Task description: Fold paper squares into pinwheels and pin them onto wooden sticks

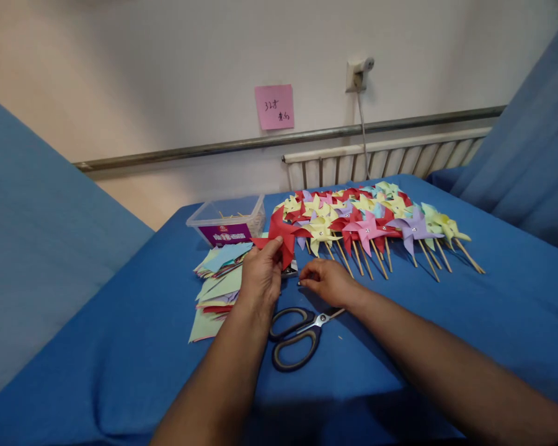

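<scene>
My left hand [261,277] is closed on a red paper pinwheel [282,235], gripping it by its lower left edge above the blue table [134,347]. My right hand [326,282] sits just to the right, its fingers pinched together on something small I cannot make out, close to the pinwheel's lower edge. Black-handled scissors [295,337] lie shut on the cloth right below both hands.
Several finished pinwheels on wooden sticks [372,223] lie in rows at the back right. A stack of coloured paper squares [216,288] lies left of my hands. A clear plastic box [227,221] stands behind it. A radiator [381,162] and wall are beyond the table.
</scene>
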A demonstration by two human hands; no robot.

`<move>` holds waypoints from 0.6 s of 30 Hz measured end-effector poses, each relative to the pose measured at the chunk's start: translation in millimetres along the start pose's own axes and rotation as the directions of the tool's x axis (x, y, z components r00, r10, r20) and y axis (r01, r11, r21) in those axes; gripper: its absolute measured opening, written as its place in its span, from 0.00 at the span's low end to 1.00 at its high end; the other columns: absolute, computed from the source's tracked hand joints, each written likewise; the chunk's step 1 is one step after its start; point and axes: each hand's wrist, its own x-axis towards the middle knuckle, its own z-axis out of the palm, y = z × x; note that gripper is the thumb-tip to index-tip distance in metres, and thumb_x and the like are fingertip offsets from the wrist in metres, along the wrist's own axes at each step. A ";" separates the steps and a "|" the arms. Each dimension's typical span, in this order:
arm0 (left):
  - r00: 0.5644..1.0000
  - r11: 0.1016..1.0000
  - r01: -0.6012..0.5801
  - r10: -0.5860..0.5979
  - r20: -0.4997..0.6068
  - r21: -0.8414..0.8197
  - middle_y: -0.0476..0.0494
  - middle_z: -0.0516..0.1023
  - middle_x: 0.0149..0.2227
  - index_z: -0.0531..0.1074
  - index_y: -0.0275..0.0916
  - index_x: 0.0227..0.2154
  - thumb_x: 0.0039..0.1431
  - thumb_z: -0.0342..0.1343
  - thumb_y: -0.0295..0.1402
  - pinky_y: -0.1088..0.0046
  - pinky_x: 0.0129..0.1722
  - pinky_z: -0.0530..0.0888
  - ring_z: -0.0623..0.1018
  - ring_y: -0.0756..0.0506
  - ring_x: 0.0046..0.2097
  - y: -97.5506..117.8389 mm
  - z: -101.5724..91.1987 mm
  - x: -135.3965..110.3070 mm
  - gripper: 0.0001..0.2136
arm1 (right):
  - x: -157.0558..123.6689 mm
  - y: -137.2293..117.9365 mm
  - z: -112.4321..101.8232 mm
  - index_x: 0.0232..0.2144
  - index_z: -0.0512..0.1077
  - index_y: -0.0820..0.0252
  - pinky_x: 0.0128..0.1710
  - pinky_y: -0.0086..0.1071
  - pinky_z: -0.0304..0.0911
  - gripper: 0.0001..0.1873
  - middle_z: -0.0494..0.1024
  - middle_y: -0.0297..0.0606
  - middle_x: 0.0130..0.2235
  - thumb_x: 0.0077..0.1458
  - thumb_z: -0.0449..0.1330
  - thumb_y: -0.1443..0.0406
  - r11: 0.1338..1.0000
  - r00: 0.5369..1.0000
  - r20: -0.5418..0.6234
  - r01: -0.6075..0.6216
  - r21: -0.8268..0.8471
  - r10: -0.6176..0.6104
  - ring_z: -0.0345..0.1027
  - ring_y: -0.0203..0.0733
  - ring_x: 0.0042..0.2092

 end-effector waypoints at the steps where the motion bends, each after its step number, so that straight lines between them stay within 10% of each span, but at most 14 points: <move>1: 1.000 1.000 0.003 -0.003 0.004 0.003 0.48 0.78 0.23 0.73 0.33 0.23 0.34 0.69 0.25 0.74 0.31 0.74 0.76 0.50 0.26 -0.6 0.2 -0.4 0.11 | -1.7 -2.1 2.4 0.31 0.78 0.54 0.33 0.32 0.61 0.05 0.78 0.34 0.32 0.51 0.62 0.68 0.996 0.999 0.025 0.028 -0.082 -0.026 0.69 0.39 0.32; 7: 0.999 1.000 0.013 -0.013 0.035 0.025 0.47 0.79 0.24 0.74 0.33 0.23 0.34 0.70 0.26 0.74 0.31 0.74 0.76 0.50 0.26 -3.0 0.5 -1.5 0.12 | -1.0 -12.9 8.1 0.30 0.78 0.53 0.34 0.32 0.60 0.06 0.77 0.37 0.34 0.54 0.60 0.68 0.935 0.995 0.095 0.052 -0.350 -0.020 0.70 0.41 0.34; 18: 0.998 0.999 0.031 -0.033 0.060 0.034 0.48 0.78 0.23 0.74 0.33 0.23 0.35 0.70 0.25 0.74 0.32 0.74 0.76 0.50 0.26 -4.1 1.2 -4.7 0.11 | 2.3 6.3 -6.5 0.26 0.76 0.57 0.37 0.32 0.61 0.05 0.75 0.35 0.34 0.52 0.60 0.68 0.976 0.988 0.155 0.019 -0.218 0.015 0.69 0.39 0.35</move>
